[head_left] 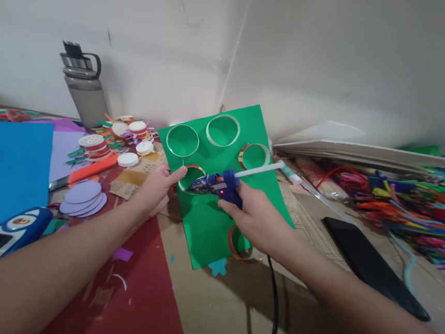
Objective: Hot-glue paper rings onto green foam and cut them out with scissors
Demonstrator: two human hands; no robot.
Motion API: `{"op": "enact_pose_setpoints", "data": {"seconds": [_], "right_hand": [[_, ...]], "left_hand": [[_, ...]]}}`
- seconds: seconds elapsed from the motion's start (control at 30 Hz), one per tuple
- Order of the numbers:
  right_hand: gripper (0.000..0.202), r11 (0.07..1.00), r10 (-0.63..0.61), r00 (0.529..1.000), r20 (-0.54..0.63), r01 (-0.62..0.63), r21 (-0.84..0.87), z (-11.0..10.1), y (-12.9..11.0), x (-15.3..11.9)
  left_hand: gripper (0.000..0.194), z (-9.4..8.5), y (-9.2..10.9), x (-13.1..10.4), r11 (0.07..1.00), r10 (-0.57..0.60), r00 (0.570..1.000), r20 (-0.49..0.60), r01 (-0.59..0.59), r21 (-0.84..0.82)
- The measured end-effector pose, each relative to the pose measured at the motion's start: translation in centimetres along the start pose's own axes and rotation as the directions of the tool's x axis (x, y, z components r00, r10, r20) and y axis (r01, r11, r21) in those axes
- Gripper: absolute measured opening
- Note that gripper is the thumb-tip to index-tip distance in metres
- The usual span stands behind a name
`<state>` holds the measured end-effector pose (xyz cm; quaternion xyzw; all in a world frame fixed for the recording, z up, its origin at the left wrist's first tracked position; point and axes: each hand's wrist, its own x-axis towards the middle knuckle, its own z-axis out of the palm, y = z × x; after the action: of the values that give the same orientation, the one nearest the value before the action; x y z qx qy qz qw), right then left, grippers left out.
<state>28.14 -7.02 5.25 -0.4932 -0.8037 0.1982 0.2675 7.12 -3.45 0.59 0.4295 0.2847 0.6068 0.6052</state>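
My right hand (257,211) is wrapped round a blue hot glue gun (226,184), with a white glue stick (261,169) poking out of its back and a small red light lit. Its nozzle points left, at a cardboard ring (202,169) on a green sheet (210,223). At the sheet's left edge, my left hand (160,187) grips it with the thumb on top, beside that ring. More rings sit on the sheet: two pale-rimmed ones near the top, a patterned ring (242,157) at right, and a red ring (233,241) near the bottom.
Left are a water bottle (84,92), an orange-handled cutter (93,168), lilac discs (82,196), small decorated rolls (94,145) and blue paper (12,164). Right are a black phone (370,263) and colourful pipe cleaners (410,199). A black cord (274,301) hangs below the glue gun.
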Motion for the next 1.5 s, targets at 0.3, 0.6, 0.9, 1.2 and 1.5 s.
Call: {"op": "enact_pose_setpoints", "data": {"seconds": [0.3, 0.6, 0.9, 1.2, 1.5], "right_hand": [[0.019, 0.982, -0.083, 0.994, -0.069, 0.070, -0.175, -2.0, -1.2, -0.7], [0.020, 0.982, -0.015, 0.996, -0.083, -0.001, -0.191, -1.9, -1.2, -0.4], [0.008, 0.976, -0.076, 0.985, -0.154, 0.041, -0.215, -0.3, 0.0, -0.2], [0.012, 0.951, -0.087, 0.983, -0.161, 0.033, -0.308, 0.9, 1.0, 0.2], [0.014, 0.946, -0.078, 0.988, -0.133, 0.031, -0.323, 1.2, 1.1, 0.2]], "left_hand": [[0.036, 0.2, -0.2, -0.2, 0.999, 0.039, 0.998, -0.045, -0.038, 0.022], [0.035, 0.2, 0.0, 0.0, 0.998, -0.029, 0.984, -0.174, 0.039, 0.057], [0.041, -0.1, -0.5, 0.6, 0.996, -0.057, 0.963, -0.264, 0.072, 0.049], [0.037, -0.4, -1.1, 1.0, 0.988, 0.041, 0.930, -0.366, 0.018, 0.155], [0.036, -0.1, -1.0, 0.9, 0.985, 0.023, 0.922, -0.386, 0.046, 0.168]]}}
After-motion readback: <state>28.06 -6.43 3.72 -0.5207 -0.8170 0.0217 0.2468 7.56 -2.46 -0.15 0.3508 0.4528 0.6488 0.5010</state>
